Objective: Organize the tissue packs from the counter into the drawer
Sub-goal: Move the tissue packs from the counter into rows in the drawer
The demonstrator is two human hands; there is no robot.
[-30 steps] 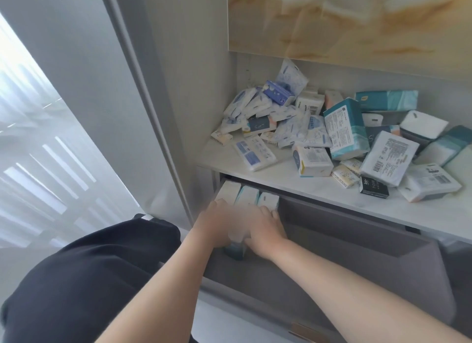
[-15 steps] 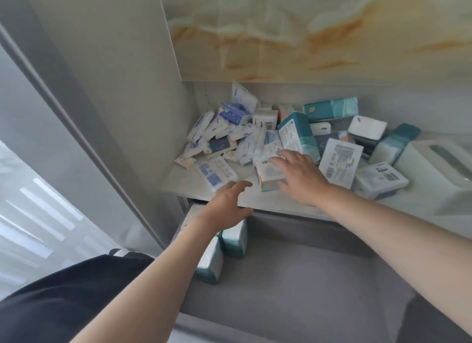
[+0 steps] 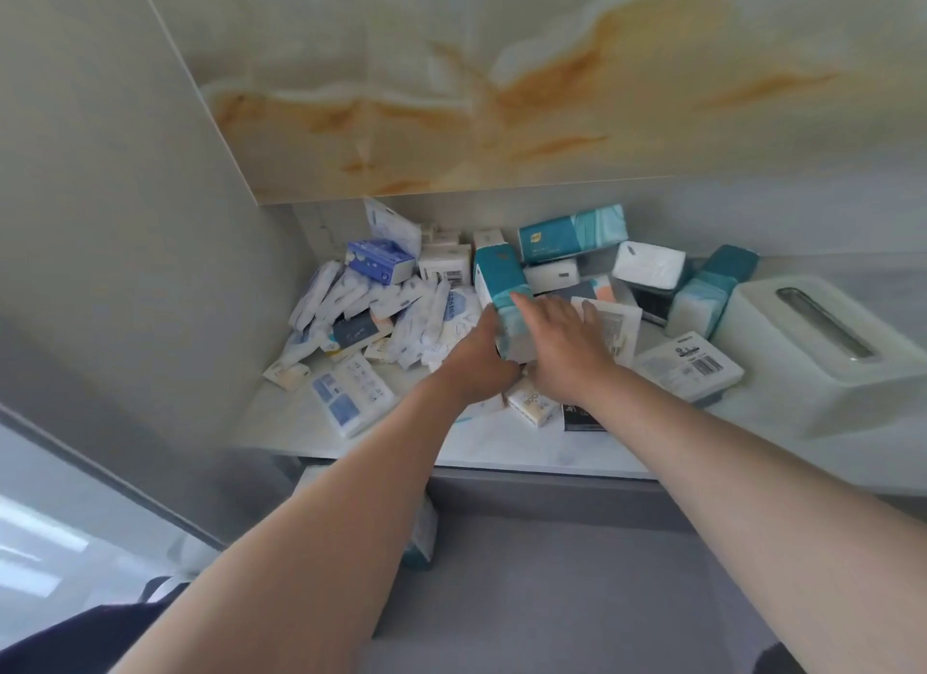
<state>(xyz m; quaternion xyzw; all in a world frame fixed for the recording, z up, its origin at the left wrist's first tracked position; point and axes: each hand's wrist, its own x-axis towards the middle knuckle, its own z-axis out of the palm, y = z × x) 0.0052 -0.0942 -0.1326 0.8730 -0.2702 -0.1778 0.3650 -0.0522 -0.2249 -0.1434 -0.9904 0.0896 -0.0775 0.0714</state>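
A heap of several tissue packs covers the white counter (image 3: 501,447). A tall teal and white tissue pack (image 3: 501,287) stands upright in the middle of the heap. My left hand (image 3: 476,357) presses against its left side and my right hand (image 3: 567,342) lies on its right side, so the pack sits between both palms. Below the counter the grey drawer (image 3: 577,573) is open. A teal pack (image 3: 421,533) stands at its far left, mostly hidden by my left forearm.
A white tissue box (image 3: 822,352) with a slot on top stands at the counter's right. Small white and blue packs (image 3: 351,397) lie at the left against the grey side wall. A marbled panel hangs above the counter.
Both hands have left the drawer and risen to the counter. My right hand moved off a small white pack, and both now close around the tall teal pack.
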